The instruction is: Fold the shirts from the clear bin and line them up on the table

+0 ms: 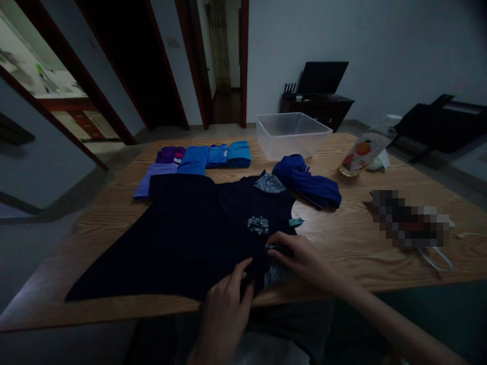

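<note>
A dark navy shirt [182, 233] lies spread over the near part of the wooden table, with grey patterned trim at two of its edges and a patterned piece on its front. My right hand [300, 256] pinches the shirt's cloth near the patterned front, thumb and fingers closed on it. Beside it, at the near edge, my left hand [228, 299] has thumb and fingers curled round a dark fold of the same shirt. A small teal tag [296, 222] sticks out at the shirt's right side.
Folded blue clothes [194, 159] and a lilac one [143, 182] lie behind the shirt. A bundled blue garment [308, 182], a clear plastic bin [292, 147] and a tilted-looking bottle [365, 149] stand farther right. A blurred-out item [411, 220] with a white cord lies at right.
</note>
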{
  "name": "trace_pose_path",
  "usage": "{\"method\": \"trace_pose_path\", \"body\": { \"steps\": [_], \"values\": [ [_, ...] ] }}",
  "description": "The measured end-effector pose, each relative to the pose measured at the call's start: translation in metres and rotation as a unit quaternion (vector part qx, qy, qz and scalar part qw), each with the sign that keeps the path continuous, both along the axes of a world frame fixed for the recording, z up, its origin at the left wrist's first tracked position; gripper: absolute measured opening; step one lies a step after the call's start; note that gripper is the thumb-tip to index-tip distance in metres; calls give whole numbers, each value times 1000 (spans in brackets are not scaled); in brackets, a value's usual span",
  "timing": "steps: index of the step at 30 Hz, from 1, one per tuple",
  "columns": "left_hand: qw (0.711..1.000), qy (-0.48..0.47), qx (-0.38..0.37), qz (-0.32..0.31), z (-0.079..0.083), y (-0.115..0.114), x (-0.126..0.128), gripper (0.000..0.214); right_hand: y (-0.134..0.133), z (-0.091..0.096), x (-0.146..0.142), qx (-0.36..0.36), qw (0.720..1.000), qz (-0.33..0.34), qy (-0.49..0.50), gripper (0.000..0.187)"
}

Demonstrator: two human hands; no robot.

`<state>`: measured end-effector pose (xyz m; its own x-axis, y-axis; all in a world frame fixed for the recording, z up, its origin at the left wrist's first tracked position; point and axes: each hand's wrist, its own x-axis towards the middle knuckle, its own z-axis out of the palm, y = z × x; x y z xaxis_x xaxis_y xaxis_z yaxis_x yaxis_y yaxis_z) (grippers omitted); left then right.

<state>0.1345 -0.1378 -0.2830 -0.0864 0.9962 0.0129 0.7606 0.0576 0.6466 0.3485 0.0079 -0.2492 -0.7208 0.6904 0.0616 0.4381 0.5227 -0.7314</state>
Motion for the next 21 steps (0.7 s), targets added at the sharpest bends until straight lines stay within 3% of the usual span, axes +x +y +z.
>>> {"method": "trace_pose_path", "body": {
  "steps": [7, 11, 14, 17, 21],
  "values": [
    [998, 57, -28, 2, 8, -2, -18, 30, -6, -23, 7, 121, 987, -27, -104, 16],
    [997, 75, -20, 9, 10, -1, -27, 35, -16, -23, 16, 151, 982, -44, -109, 16],
    [995, 93, 35, 7, 17, 6, -30, 37, -11, -14, 22, 149, 982, -45, -104, 15],
    [979, 148, 125, -69, 22, 13, -24, 41, 17, -2, 23, 191, 975, -40, -108, 22],
    [931, 257, 165, -199, 8, 16, -12, 65, 89, 4, 12, 304, 944, -50, -121, 26]
  ]
}}
